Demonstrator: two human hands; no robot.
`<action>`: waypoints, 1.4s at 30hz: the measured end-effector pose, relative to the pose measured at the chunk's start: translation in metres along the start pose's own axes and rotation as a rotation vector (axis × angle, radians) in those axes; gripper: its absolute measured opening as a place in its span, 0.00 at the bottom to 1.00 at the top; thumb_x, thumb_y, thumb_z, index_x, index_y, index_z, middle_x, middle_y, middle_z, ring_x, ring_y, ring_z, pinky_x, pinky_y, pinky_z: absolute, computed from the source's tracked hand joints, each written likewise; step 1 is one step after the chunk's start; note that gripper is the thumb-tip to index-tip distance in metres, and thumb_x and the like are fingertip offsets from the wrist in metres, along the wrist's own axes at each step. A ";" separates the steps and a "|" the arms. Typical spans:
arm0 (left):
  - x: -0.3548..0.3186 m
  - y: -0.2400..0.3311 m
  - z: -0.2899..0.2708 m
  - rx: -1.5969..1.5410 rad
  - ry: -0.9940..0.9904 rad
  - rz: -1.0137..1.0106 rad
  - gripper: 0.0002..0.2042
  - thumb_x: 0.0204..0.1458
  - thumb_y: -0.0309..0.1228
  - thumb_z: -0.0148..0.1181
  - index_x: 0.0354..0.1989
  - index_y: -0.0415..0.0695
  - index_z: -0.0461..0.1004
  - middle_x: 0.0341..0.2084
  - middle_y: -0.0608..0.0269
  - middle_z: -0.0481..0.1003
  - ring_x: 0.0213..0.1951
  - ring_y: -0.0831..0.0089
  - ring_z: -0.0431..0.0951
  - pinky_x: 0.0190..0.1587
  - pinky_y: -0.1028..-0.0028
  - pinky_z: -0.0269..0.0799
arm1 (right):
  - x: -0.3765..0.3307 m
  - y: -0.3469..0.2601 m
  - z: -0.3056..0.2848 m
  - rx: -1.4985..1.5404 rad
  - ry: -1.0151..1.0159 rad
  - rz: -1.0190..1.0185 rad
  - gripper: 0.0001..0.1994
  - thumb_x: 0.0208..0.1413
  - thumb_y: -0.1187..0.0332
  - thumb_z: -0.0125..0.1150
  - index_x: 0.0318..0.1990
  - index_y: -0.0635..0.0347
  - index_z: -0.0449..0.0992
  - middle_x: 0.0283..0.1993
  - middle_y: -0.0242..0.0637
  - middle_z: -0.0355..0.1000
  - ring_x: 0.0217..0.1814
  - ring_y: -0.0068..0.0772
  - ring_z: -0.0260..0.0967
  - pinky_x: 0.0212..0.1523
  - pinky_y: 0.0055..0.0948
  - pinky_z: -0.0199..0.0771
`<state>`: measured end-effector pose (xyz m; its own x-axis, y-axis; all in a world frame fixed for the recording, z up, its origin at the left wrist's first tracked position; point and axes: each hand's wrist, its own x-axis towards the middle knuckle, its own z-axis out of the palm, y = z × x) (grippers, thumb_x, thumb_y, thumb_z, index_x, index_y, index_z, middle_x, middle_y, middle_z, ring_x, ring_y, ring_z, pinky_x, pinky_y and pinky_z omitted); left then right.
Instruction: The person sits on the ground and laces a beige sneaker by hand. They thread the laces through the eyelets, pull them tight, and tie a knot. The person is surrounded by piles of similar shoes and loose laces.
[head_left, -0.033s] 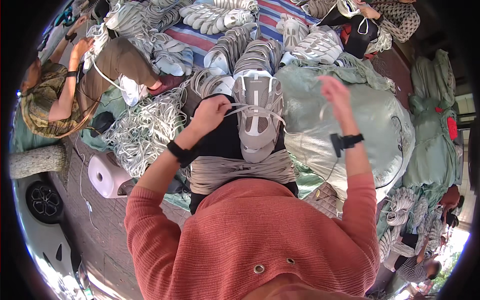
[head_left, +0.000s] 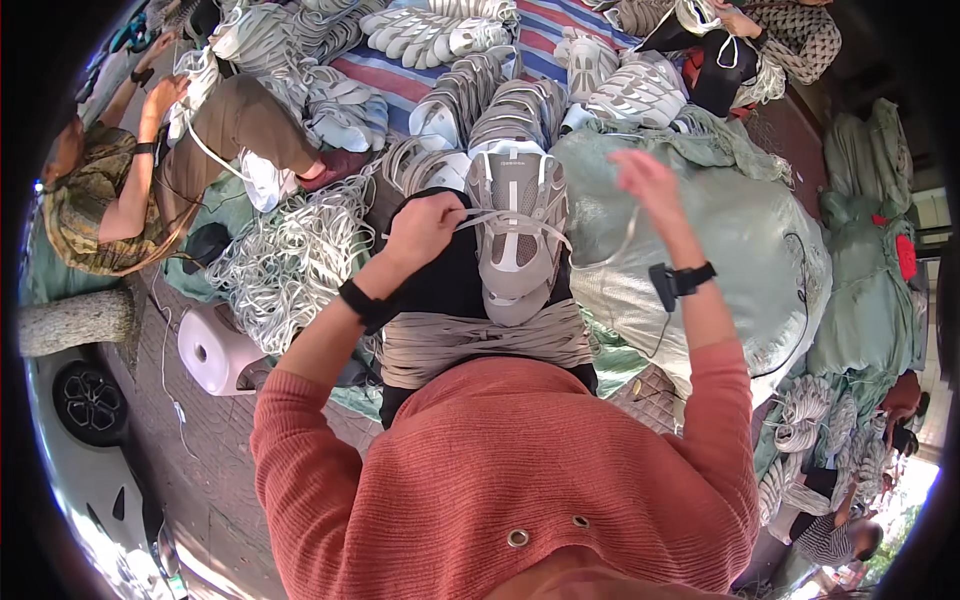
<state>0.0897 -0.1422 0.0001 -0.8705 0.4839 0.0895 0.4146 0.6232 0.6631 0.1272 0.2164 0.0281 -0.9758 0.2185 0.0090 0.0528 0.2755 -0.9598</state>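
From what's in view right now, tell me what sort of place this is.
Probably an informal outdoor shoe-lacing workspace: rows of grey sneakers on a striped tarp, a heap of loose laces, and stuffed sacks beside a parked car's wheel.

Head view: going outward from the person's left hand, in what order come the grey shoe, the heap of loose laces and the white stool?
1. Grey shoe: on the lap, touching the left hand at its lace.
2. Heap of loose laces: on the ground, to the left of that hand.
3. White stool: farthest, lower left, past the heap.
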 end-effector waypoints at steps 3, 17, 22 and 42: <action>0.001 0.011 -0.002 0.017 -0.035 0.002 0.07 0.52 0.37 0.59 0.32 0.49 0.79 0.25 0.56 0.78 0.32 0.54 0.78 0.34 0.60 0.74 | 0.011 -0.010 0.062 -0.348 -0.227 -0.568 0.08 0.57 0.69 0.59 0.41 0.60 0.79 0.30 0.31 0.71 0.33 0.28 0.68 0.36 0.27 0.68; -0.004 0.015 0.016 0.006 0.116 0.143 0.02 0.51 0.26 0.56 0.33 0.44 0.73 0.22 0.52 0.75 0.27 0.51 0.77 0.30 0.58 0.70 | 0.003 -0.023 0.118 -0.504 -0.547 -0.792 0.07 0.48 0.74 0.62 0.35 0.61 0.80 0.29 0.36 0.66 0.38 0.39 0.66 0.40 0.35 0.65; -0.006 0.019 0.014 0.000 0.064 0.077 0.03 0.51 0.27 0.56 0.33 0.45 0.74 0.19 0.52 0.74 0.25 0.51 0.76 0.28 0.59 0.70 | 0.002 -0.020 0.120 -0.446 -0.562 -0.756 0.07 0.48 0.74 0.62 0.36 0.62 0.80 0.29 0.37 0.66 0.38 0.39 0.66 0.40 0.35 0.65; 0.017 0.008 0.008 -0.044 -0.123 0.025 0.07 0.46 0.31 0.66 0.29 0.43 0.77 0.22 0.58 0.76 0.23 0.58 0.76 0.28 0.65 0.70 | 0.006 -0.022 0.139 -0.524 -0.598 -0.485 0.08 0.43 0.69 0.56 0.31 0.54 0.82 0.32 0.40 0.75 0.38 0.50 0.73 0.41 0.43 0.72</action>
<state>0.0800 -0.1237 0.0009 -0.8198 0.5724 0.0160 0.4213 0.5839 0.6940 0.0909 0.0812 0.0103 -0.8555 -0.5099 0.0904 -0.4427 0.6296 -0.6384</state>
